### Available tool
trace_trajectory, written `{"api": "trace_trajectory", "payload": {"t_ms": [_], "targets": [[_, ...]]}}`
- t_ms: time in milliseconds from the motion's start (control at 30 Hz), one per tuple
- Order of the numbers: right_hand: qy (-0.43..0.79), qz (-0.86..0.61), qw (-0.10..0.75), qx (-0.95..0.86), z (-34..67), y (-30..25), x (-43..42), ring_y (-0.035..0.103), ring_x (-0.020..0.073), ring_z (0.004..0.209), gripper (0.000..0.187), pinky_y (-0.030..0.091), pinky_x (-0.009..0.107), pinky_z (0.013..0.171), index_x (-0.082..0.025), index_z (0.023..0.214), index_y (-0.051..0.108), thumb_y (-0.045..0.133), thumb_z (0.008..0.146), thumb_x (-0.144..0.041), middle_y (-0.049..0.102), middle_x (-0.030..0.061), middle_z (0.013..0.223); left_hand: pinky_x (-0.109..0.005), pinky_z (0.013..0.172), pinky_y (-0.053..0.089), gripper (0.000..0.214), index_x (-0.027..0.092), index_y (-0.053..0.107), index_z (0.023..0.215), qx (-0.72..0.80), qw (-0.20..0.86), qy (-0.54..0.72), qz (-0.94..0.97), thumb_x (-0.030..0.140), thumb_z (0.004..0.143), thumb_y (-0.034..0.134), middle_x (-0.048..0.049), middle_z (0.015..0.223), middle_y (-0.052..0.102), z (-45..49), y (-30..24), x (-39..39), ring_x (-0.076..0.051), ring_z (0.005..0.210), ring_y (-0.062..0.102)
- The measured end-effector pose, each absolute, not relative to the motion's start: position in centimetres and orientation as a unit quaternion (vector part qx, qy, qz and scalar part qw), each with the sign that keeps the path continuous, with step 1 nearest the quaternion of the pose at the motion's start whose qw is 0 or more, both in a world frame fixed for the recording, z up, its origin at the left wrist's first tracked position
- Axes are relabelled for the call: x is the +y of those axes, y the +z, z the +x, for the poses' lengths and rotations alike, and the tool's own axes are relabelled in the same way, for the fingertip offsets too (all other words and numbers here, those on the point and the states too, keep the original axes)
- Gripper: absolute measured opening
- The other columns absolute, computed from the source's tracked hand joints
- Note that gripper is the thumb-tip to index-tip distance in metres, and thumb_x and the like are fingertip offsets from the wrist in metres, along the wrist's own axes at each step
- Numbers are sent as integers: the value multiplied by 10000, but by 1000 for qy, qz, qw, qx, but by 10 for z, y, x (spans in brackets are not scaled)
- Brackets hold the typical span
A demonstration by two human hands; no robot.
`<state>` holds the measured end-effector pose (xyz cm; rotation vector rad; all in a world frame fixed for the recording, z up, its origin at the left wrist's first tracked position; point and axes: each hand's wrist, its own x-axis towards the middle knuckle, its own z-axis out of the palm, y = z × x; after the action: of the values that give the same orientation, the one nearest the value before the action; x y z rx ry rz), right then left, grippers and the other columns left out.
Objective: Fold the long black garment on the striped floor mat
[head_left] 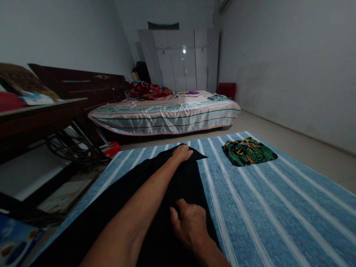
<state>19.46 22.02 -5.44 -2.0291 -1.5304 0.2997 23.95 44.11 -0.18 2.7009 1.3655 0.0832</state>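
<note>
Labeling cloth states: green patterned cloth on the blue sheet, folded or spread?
Folded. The green patterned cloth lies as a small compact bundle with layered edges on the blue striped sheet, apart from both hands.

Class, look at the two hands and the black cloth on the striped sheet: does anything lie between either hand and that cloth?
No. The left hand rests on the black cloth at its far end, the right hand nearer; nothing visible lies between.

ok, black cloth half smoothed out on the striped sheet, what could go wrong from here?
1. The left hand pins only the far corner of the black cloth; pulling there may drag it into new creases.
2. The cloth's left side hangs near the edge of the striped sheet and could slide off.
3. The folded patterned garment lies close by; a wide sweep might disturb it.
</note>
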Motion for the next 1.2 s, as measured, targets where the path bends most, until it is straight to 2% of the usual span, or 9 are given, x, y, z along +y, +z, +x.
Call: {"api": "trace_trajectory", "payload": {"t_ms": [133,267,433,567,833,1000,1067,1133,1200], "targets": [[120,-762,282,-570,195,-53,220,657,218,620,164,331,269,512,-226,824,614,484,851,-322,688,30,683,-341,792,471,262,143,695,776,489,121,40,863,383,686,643,-159,944,688,262,-8,458,-314,998,610],[128,-763,277,-571,196,-52,220,656,214,624,156,326,265,513,-218,836,614,490,848,-310,688,36,691,-272,730,471,180,171,661,607,472,220,60,851,312,548,757,-70,724,689,267,-15,471,-259,884,636],[132,-764,269,-572,196,-52,222,657,214,623,150,318,265,505,-219,823,606,487,850,-306,687,33,690,-243,576,462,111,164,638,618,436,350,115,821,266,638,677,-2,597,631,257,-22,474,-171,641,609],[125,-765,264,-574,196,-53,222,660,232,622,151,314,280,497,-229,835,603,473,851,-304,687,30,697,-240,555,459,91,154,631,665,428,410,166,788,243,666,646,7,592,613,253,-28,475,-141,576,578],[137,-764,252,-577,196,-50,221,659,226,622,150,299,272,491,-222,834,610,481,847,-297,688,34,696,-239,621,472,82,145,639,693,445,434,220,752,155,619,673,11,608,613,255,-41,480,-137,618,583],[131,-762,264,-577,196,-50,220,656,220,616,144,298,269,491,-219,819,602,475,849,-278,684,31,686,-221,662,484,404,135,639,994,440,438,218,753,55,598,642,-12,779,686,254,-43,478,-137,718,626],[129,-760,269,-577,196,-51,220,653,218,611,149,297,269,493,-218,810,598,469,853,-280,680,29,676,-219,659,486,498,131,621,1057,439,434,211,758,24,571,639,-18,817,695,255,-43,478,-141,738,632],[131,-758,271,-578,197,-51,220,651,211,608,151,298,265,494,-215,812,599,472,856,-284,680,29,675,-219,645,481,504,131,641,1016,444,419,201,767,12,527,661,-7,773,689,257,-44,480,-152,735,629],[133,-758,270,-578,197,-51,220,650,201,609,146,300,257,497,-209,815,599,481,856,-285,682,33,679,-217,638,472,391,139,677,863,452,397,191,776,26,489,691,15,683,661,260,-42,482,-164,734,622]]}}
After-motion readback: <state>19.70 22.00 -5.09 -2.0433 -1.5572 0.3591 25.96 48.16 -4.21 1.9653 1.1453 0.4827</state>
